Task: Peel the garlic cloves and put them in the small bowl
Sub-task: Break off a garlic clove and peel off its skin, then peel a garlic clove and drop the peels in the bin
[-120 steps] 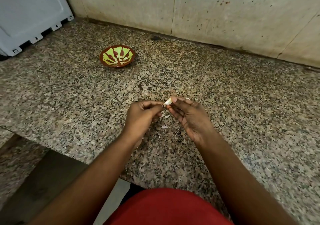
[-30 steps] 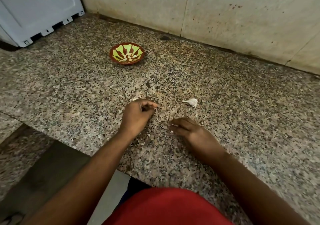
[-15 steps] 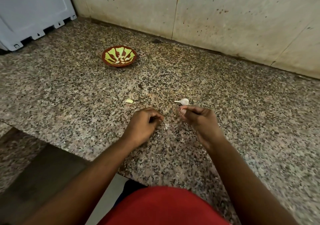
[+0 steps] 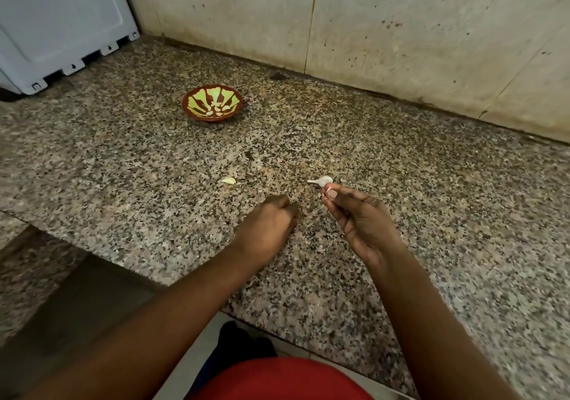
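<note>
Head view. Speckled granite surface (image 4: 431, 214). Small bowl (image 4: 212, 102), brown with green pattern, sits toward the back wall, several peeled cloves inside. One peeled clove (image 4: 229, 180) lies loose on the surface, left of the hands. An unpeeled clove (image 4: 322, 180) with papery tail lies just beyond the right hand (image 4: 361, 217). Right grip: thumb and fingertips pinch a small pale bit; what it is, cannot tell. Left hand (image 4: 266, 225): fingers curled under, grip contents hidden.

Left hand (image 4: 267, 226) fisted, knuckles up; right hand (image 4: 359, 214) raised, fingertips pinched (contents unclear).
</note>
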